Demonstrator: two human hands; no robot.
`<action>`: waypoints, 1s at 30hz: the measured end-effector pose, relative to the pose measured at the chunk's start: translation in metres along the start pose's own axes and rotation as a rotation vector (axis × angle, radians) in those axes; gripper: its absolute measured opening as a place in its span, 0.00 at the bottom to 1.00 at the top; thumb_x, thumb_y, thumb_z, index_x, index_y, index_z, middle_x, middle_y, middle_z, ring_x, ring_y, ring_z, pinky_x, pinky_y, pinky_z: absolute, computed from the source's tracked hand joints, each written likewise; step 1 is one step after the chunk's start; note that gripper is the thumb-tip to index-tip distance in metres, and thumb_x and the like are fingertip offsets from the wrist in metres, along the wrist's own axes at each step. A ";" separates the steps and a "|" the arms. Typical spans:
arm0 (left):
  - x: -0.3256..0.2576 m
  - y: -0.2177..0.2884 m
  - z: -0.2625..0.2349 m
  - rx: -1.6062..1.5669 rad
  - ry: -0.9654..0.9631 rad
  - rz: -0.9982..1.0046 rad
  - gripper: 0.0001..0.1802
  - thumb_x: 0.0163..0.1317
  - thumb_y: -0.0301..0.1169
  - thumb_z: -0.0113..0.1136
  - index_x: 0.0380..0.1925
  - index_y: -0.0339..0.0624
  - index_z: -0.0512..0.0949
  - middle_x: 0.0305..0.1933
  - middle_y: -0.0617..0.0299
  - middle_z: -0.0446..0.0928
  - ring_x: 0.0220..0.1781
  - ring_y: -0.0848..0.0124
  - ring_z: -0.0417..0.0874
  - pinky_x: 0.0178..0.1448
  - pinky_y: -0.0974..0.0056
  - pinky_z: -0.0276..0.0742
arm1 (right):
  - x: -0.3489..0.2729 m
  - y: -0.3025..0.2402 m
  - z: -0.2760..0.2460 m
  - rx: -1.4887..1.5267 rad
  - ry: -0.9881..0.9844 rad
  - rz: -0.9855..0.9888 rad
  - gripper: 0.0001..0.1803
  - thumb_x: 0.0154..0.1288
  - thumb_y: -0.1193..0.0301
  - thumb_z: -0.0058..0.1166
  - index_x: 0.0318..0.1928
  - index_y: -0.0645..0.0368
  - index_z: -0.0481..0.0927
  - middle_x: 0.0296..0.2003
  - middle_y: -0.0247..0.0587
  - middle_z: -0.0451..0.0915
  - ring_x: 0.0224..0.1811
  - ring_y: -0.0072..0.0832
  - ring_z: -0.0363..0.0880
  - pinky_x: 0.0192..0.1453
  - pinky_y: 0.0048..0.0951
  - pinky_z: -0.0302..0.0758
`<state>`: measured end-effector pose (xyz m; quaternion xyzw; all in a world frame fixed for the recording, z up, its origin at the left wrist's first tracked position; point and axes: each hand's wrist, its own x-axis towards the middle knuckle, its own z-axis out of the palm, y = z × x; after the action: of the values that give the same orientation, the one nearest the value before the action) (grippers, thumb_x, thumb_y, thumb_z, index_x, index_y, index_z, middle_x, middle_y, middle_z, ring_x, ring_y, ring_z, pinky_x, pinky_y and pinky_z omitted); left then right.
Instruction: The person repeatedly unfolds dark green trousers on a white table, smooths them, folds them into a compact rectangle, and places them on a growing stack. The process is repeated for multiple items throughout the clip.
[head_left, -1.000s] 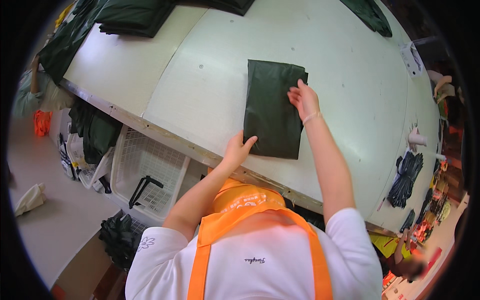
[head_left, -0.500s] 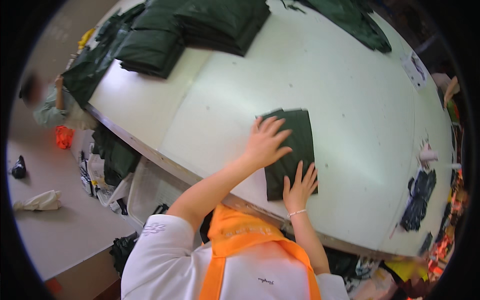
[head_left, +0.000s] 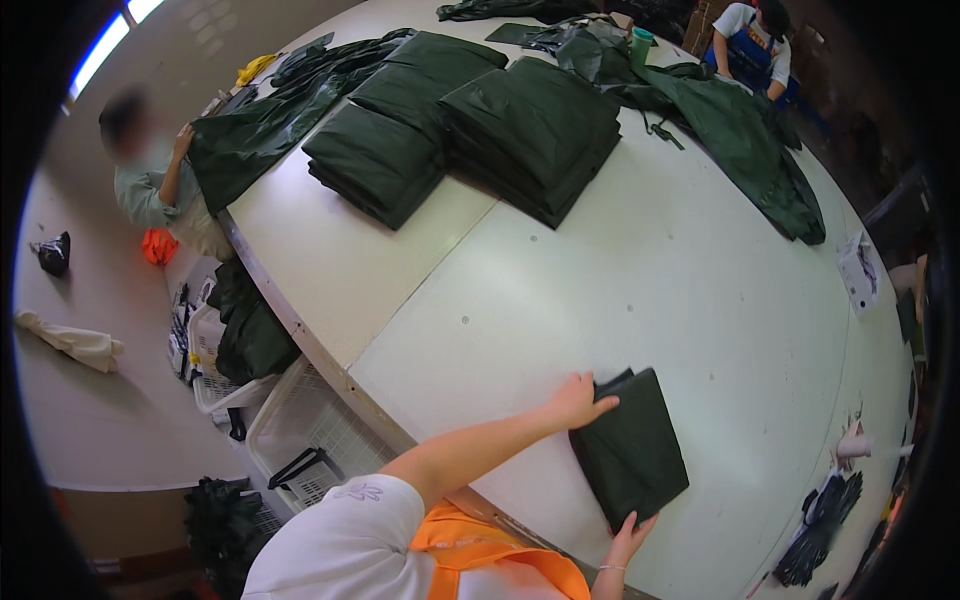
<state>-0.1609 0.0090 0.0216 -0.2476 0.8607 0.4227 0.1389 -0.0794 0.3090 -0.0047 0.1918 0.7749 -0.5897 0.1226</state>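
Observation:
A neatly folded packet of dark green, slightly shiny cloth (head_left: 632,445) is between my hands at the near side of the white table. My left hand (head_left: 578,402) grips its far left edge, thumb on top and the other fingers mostly hidden behind the edge. My right hand (head_left: 630,538) holds the near edge, its thumb and a fingertip showing against the cloth. Whether the packet rests fully on the table or is slightly raised, I cannot tell.
Folded dark green stacks (head_left: 530,130) stand across the white table (head_left: 560,300). Loose green cloth (head_left: 745,130) lies beyond. White baskets (head_left: 300,425) sit below the left edge. Black straps (head_left: 820,525) lie at right. One person (head_left: 150,185) handles cloth at left; another (head_left: 750,55) works far right.
Both hands lay spread flat on the cloth; now they grip its edges. The packet is turned slightly and looks wider and smoother. My view has tipped up, showing more of the far table.

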 end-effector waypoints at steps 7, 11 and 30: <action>0.013 -0.053 -0.013 -0.643 -0.246 -0.233 0.46 0.57 0.63 0.46 0.54 0.26 0.65 0.53 0.40 0.72 0.55 0.54 0.73 0.57 0.57 0.68 | 0.028 -0.075 0.036 -0.072 -0.135 0.087 0.39 0.63 0.79 0.44 0.70 0.40 0.44 0.65 0.37 0.53 0.30 0.23 0.69 0.18 0.18 0.64; 0.051 -0.055 -0.110 -0.858 -0.095 -0.196 0.45 0.57 0.63 0.46 0.52 0.25 0.69 0.50 0.42 0.74 0.55 0.56 0.75 0.58 0.59 0.67 | 0.052 -0.181 0.121 -0.223 -0.228 -0.108 0.27 0.62 0.80 0.46 0.62 0.47 0.68 0.41 0.29 0.75 0.19 0.13 0.57 0.17 0.15 0.56; 0.349 -0.167 -0.573 0.209 0.797 -0.092 0.36 0.58 0.59 0.47 0.65 0.62 0.59 0.64 0.55 0.65 0.66 0.54 0.63 0.64 0.49 0.60 | 0.181 -0.368 0.575 -0.358 -0.533 -0.723 0.31 0.67 0.57 0.44 0.68 0.41 0.52 0.36 0.53 0.70 0.32 0.42 0.72 0.45 0.34 0.72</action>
<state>-0.3798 -0.6421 0.1009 -0.4148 0.8733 0.1975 -0.1623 -0.4249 -0.3010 0.0811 -0.2716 0.8229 -0.4804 0.1353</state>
